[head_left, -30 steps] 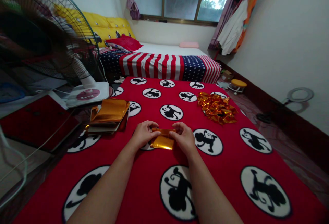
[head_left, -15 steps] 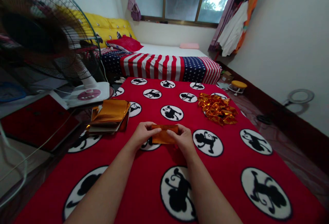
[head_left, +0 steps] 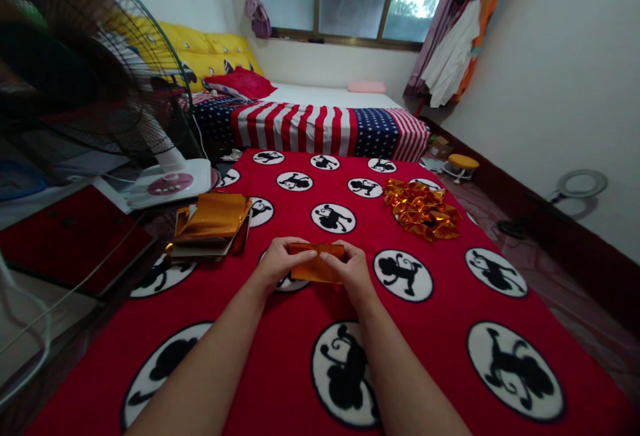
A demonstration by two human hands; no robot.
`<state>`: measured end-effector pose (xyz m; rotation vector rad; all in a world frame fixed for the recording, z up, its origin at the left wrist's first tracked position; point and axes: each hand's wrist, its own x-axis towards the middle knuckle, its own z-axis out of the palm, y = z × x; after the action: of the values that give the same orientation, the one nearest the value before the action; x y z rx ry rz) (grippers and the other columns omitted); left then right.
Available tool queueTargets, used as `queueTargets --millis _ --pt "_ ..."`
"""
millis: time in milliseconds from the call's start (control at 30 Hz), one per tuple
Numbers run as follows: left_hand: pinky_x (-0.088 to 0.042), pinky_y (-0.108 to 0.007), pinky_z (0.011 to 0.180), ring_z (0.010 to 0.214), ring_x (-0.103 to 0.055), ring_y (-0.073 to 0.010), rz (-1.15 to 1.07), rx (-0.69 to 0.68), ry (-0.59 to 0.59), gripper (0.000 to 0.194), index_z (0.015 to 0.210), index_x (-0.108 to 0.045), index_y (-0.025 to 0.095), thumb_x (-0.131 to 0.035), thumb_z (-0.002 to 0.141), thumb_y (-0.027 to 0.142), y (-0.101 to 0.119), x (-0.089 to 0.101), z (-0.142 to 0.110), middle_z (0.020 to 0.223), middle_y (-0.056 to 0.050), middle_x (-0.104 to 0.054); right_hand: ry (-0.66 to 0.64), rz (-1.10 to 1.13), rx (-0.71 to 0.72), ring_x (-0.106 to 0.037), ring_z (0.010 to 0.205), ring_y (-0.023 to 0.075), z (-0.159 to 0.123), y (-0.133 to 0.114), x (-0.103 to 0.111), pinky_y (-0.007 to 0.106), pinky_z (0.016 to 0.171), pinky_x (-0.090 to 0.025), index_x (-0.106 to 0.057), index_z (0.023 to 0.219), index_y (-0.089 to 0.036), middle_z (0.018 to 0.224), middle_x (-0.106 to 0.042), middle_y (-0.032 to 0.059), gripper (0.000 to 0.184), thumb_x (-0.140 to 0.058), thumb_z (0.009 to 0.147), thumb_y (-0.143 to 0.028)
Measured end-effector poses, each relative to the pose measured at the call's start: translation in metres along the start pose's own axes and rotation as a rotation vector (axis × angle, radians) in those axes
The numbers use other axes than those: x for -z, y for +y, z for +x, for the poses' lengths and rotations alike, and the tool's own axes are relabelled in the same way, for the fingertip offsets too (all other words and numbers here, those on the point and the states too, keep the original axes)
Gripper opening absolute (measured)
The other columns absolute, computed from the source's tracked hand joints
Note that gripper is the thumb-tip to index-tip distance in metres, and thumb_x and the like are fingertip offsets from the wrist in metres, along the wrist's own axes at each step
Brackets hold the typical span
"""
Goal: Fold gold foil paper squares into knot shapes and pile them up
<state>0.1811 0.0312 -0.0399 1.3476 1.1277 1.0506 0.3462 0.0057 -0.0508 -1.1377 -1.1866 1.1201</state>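
Observation:
A folded sheet of gold foil paper (head_left: 316, 269) is held between both hands above the red cloth (head_left: 280, 369) with monkey prints. My left hand (head_left: 278, 261) grips its left end, thumb on the near face and fingers hidden behind. On the right end, my right hand (head_left: 353, 269) has the same hold, and the two thumb tips almost meet near the middle. To the left lies a stack of flat gold foil sheets (head_left: 213, 219). Over at the right rests a pile of folded, crinkled gold foil pieces (head_left: 423, 209).
A fan (head_left: 170, 179) with blurred blades stands at the left, beside a dark red panel (head_left: 75, 236). Beyond the cloth is a bed with a striped, starred cover (head_left: 300, 126). A yellow stool (head_left: 463, 163) and a ring-shaped light (head_left: 583, 184) are by the right wall.
The foil paper has been raised and tilted; its shiny lower flap no longer shows bright. Both thumbs have moved inward to the middle of the sheet. The stack and pile stay put.

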Motion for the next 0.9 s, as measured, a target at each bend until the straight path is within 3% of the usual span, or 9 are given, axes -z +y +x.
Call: queueTargets --millis 367,633,900 --pt "-0.036 -0.018 0.048 0.051 -0.049 -0.0086 -0.050 0.056 -0.151 0.033 0.061 -0.062 0.011 -0.078 0.060 0.040 0.0065 -0.0037 -0.0048 0.054 0.003 -0.055 -0.030 -0.054 0.027 -0.046 0.054 0.0104 -0.0011 -0.0012 -0.0001 0.021 0.052 -0.036 -0.058 0.066 -0.018 0.058 -0.051 -0.0049 0.016 -0.067 0.068 -0.031" --pt "-0.042 -0.021 0.052 0.057 -0.059 -0.0144 -0.026 0.076 0.028 0.034 0.068 -0.068 0.012 -0.080 0.055 0.041 -0.0011 -0.0028 -0.0006 0.062 -0.001 -0.066 0.013 -0.019 -0.033 -0.049 0.053 0.0119 0.0013 0.0030 0.0050 0.022 0.050 -0.038 -0.062 0.065 -0.018 0.058 -0.055 -0.0033 0.018 -0.067 0.068 -0.035" --pt "-0.043 -0.021 0.053 0.056 -0.059 -0.0131 -0.068 0.086 0.013 0.032 0.069 -0.070 0.010 -0.081 0.055 0.037 -0.0009 -0.0029 -0.0005 0.062 0.000 -0.066 -0.030 0.018 -0.025 -0.054 0.058 0.0137 0.0027 0.0005 0.0053 0.023 0.055 -0.043 -0.065 0.071 -0.018 0.063 -0.061 -0.0023 0.018 -0.069 0.067 -0.035"
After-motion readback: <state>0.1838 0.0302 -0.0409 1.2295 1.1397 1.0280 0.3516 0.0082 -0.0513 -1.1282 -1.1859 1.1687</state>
